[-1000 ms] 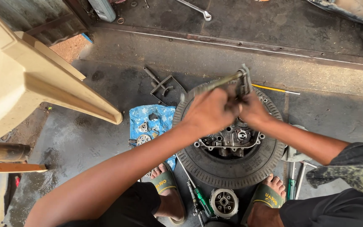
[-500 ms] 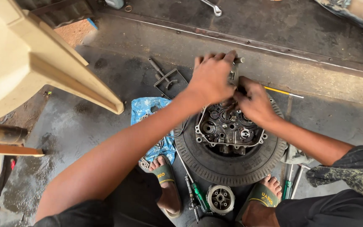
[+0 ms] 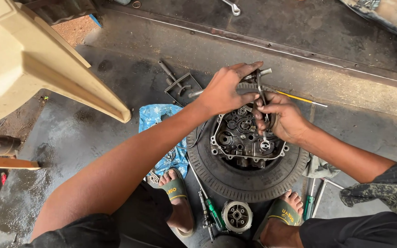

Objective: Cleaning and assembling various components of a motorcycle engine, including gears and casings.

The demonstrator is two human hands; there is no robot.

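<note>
An open engine case [image 3: 246,135] with gears and bolts inside rests in the hollow of a black rubber tyre [image 3: 246,177] on the concrete floor. My left hand [image 3: 226,89] grips a metal bar tool [image 3: 258,76] above the case's far edge. My right hand [image 3: 281,117] is closed on the lower shaft of the same tool, at the case's right side. Both hands meet over the far right part of the case.
A round clutch part [image 3: 236,216] and a green-handled screwdriver [image 3: 213,213] lie between my sandalled feet. A blue plastic bag [image 3: 159,133] with small parts lies left of the tyre. A beige plastic chair [image 3: 37,69] stands at left. Loose tools lie by a black metal bracket [image 3: 182,87] and at the tyre's right.
The view has shifted, and both hands sit lower and further right in it. My left hand has turned on the tool, and the tool's end now sticks out beyond it.
</note>
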